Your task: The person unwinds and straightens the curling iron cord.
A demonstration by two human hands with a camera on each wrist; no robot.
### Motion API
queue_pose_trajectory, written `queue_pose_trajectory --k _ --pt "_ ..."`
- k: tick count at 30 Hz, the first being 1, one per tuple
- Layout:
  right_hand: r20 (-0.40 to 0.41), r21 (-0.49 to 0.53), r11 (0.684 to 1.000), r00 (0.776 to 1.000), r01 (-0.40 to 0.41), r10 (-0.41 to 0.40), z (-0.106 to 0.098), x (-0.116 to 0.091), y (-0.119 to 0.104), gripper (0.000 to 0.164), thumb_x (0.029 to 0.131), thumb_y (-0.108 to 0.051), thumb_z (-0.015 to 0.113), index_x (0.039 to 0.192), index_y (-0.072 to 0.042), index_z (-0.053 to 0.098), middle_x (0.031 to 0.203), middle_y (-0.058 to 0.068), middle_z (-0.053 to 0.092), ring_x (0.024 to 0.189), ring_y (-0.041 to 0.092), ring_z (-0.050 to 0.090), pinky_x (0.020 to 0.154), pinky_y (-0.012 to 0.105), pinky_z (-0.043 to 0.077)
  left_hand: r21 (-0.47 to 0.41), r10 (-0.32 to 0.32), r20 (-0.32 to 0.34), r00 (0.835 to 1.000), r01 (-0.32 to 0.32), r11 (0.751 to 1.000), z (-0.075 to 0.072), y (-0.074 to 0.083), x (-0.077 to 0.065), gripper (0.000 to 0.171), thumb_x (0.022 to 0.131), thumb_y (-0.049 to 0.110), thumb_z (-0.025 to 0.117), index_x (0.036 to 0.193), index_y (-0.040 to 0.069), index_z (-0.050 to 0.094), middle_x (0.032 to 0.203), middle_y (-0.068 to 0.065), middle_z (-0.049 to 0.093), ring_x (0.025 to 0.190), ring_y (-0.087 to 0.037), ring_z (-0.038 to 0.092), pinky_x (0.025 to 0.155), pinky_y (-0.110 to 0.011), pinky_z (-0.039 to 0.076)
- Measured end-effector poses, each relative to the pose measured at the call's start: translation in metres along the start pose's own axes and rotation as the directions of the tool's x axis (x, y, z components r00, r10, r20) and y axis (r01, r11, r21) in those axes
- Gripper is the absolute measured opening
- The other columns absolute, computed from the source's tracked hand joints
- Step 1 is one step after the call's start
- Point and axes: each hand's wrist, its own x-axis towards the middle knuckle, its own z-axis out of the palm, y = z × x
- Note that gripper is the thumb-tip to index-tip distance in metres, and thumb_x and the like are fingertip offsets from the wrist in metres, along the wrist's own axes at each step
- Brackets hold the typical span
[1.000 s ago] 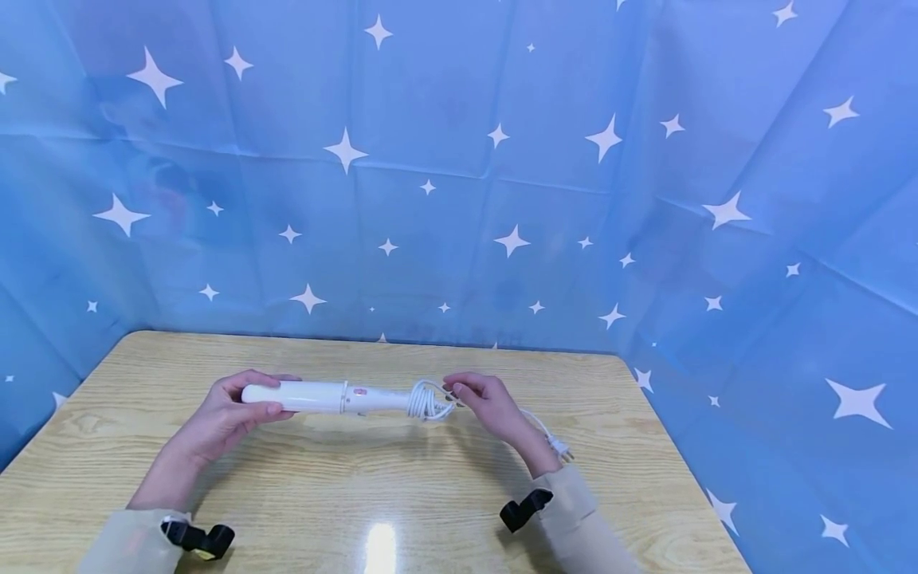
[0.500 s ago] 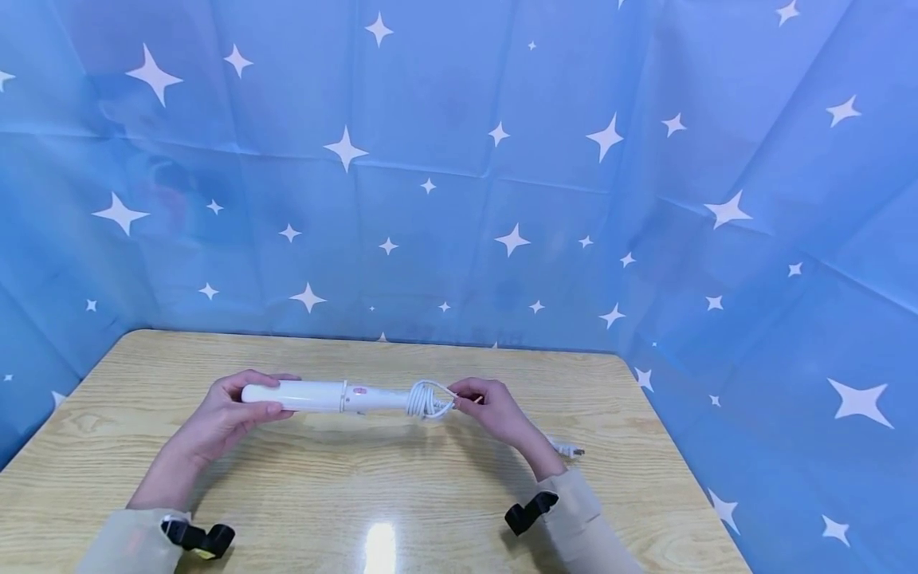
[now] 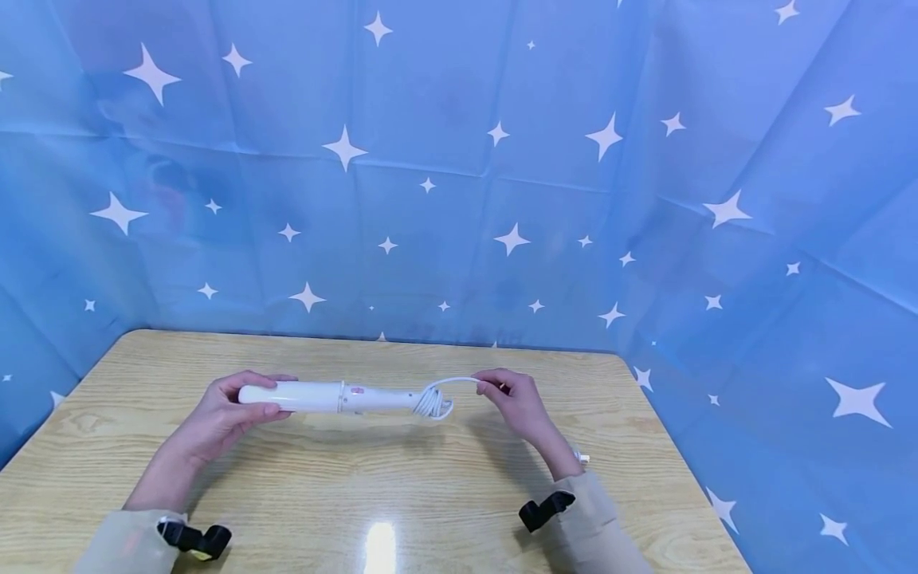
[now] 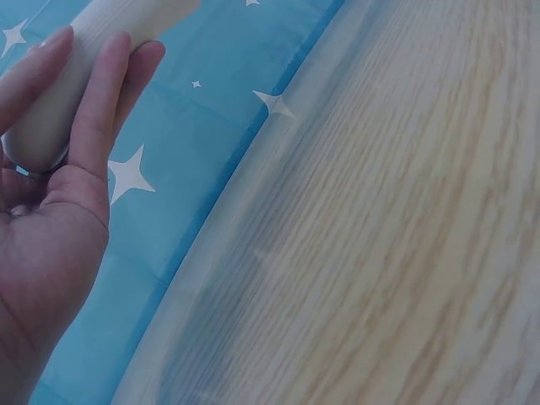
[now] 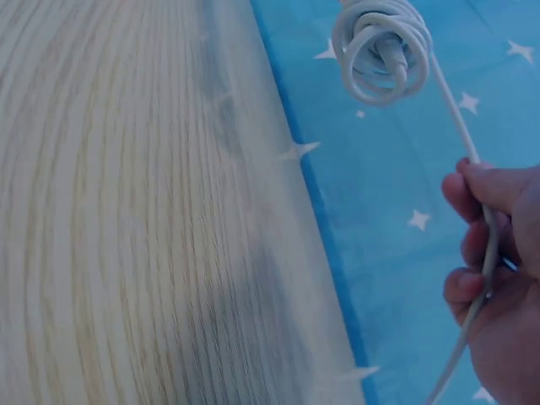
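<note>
A white corded wand (image 3: 304,397), shaped like a curling iron, is held level above the table. It has a thick rounded barrel and a slimmer handle with a small pink mark. My left hand (image 3: 218,414) grips the barrel's rounded end between thumb and fingers; the left wrist view shows the barrel (image 4: 63,105) between them. Several turns of white power cord (image 5: 380,55) are wound around the handle's end. From this coil a stretch of cord runs to my right hand (image 3: 515,404), which pinches it. The plug (image 3: 582,458) shows just past my right wrist, partly hidden.
The wood-grain table (image 3: 323,494) has its far edge against a blue curtain (image 3: 445,207) printed with white stars. Black wrist cameras sit on both sleeves.
My right hand has moved right and pulled out a length of cord from the coil, now stretched between coil and fingers. The left hand and the wand have stayed nearly still.
</note>
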Motion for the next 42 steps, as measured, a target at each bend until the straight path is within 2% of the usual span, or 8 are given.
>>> queue_pose_trajectory --k 3,8,14,19,24,30,35,42 --pt "-0.026 0.007 0.999 0.999 -0.033 0.033 -0.006 -0.001 0.003 0.020 0.102 -0.010 0.064 0.117 -0.003 0.075 0.094 0.019 0.073 0.062 0.014 0.047 0.051 0.021 0.037 -0.025 0.017 -0.009 1.000 -0.018 1.000 -0.001 0.000 -0.001 0.049 0.092 -0.026 0.053 0.117 0.009 0.076 0.133 -0.011 0.067 0.118 -0.024 0.065 0.093 -0.044 0.061" --pt "-0.017 0.025 0.997 0.997 -0.076 0.077 -0.016 -0.006 0.003 0.020 0.103 -0.006 0.062 0.117 0.001 0.074 0.090 0.011 0.072 0.062 0.010 0.045 0.053 0.021 0.036 -0.070 0.049 -0.009 0.999 -0.050 0.996 -0.003 -0.001 -0.003 0.051 0.092 -0.028 0.050 0.119 0.007 0.075 0.133 -0.013 0.067 0.117 -0.025 0.065 0.093 -0.042 0.060" --pt "0.041 0.052 0.998 0.999 -0.038 0.036 -0.026 -0.016 -0.029 0.019 0.102 0.000 0.061 0.115 0.009 0.071 0.086 0.007 0.070 0.064 0.011 0.047 0.055 0.021 0.040 -0.089 0.040 -0.019 0.999 -0.041 0.995 -0.006 -0.001 -0.005 0.052 0.092 -0.028 0.049 0.119 0.008 0.075 0.133 -0.011 0.067 0.118 -0.023 0.065 0.093 -0.040 0.060" --pt "0.023 0.049 0.998 0.999 -0.039 0.038 -0.022 -0.014 -0.008 0.018 0.102 -0.002 0.062 0.115 0.005 0.073 0.087 0.007 0.071 0.063 0.010 0.046 0.055 0.021 0.038 -0.098 0.039 -0.021 0.999 -0.041 0.994 -0.006 -0.002 -0.005 0.052 0.092 -0.028 0.048 0.118 0.008 0.075 0.133 -0.012 0.067 0.116 -0.025 0.066 0.093 -0.040 0.060" --pt "0.005 0.105 0.994 1.000 0.021 -0.021 -0.021 -0.015 0.005 0.017 0.100 -0.005 0.066 0.113 0.001 0.075 0.090 0.014 0.071 0.065 0.014 0.052 0.054 0.022 0.043 -0.105 0.037 -0.027 0.999 -0.040 0.994 -0.006 -0.001 -0.005 0.053 0.092 -0.028 0.048 0.118 0.009 0.076 0.132 -0.012 0.068 0.114 -0.026 0.067 0.093 -0.039 0.060" --pt "0.126 0.137 0.989 0.989 0.062 -0.080 -0.024 -0.018 0.006 0.016 0.097 -0.006 0.071 0.110 0.000 0.077 0.092 0.015 0.073 0.066 0.019 0.056 0.054 0.021 0.046 -0.117 0.023 -0.073 0.997 -0.031 0.993 -0.005 0.000 -0.006 0.052 0.092 -0.029 0.047 0.117 0.007 0.076 0.130 -0.012 0.068 0.117 -0.024 0.064 0.094 -0.041 0.059" --pt "0.231 0.108 0.994 0.973 0.005 -0.030 -0.027 -0.019 0.008 0.017 0.094 -0.006 0.075 0.109 0.001 0.078 0.092 0.011 0.075 0.070 0.022 0.063 0.058 0.026 0.053 -0.169 0.050 -0.087 0.995 -0.064 0.984 -0.004 0.002 -0.006 0.052 0.093 -0.029 0.044 0.118 0.005 0.075 0.130 -0.013 0.068 0.119 -0.025 0.062 0.095 -0.042 0.058" --pt "0.264 0.050 0.997 0.963 -0.064 0.049 -0.026 -0.018 0.011 0.018 0.093 -0.006 0.076 0.109 0.002 0.078 0.092 0.012 0.076 0.073 0.031 0.066 0.057 0.023 0.053 -0.258 0.108 -0.059 0.992 -0.119 0.959 -0.004 0.003 -0.005 0.056 0.092 -0.032 0.038 0.119 0.002 0.074 0.130 -0.018 0.067 0.120 -0.029 0.063 0.096 -0.042 0.057"
